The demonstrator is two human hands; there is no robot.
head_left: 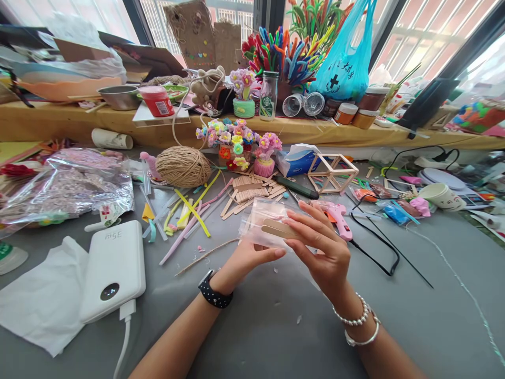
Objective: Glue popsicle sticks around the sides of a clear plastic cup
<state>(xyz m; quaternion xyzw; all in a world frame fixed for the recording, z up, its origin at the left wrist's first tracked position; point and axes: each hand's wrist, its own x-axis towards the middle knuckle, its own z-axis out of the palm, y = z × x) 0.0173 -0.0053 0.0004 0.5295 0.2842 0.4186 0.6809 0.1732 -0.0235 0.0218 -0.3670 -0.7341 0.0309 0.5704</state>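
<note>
Far off to the left of the left hand (246,260), a white power bank (112,271) lies on the grey surface (256,326), with a ball of twine (183,167) beyond it. The left hand reaches up from below, fingers curled, gripping the lower edge of a clear plastic bag (262,221). Inside the bag lies a flat wooden stick (278,229), its long axis running left to right between both hands. The right hand (321,247) pinches the bag's right end over the stick, fingers half spread. Just past it rests a pink glue gun (335,216).
</note>
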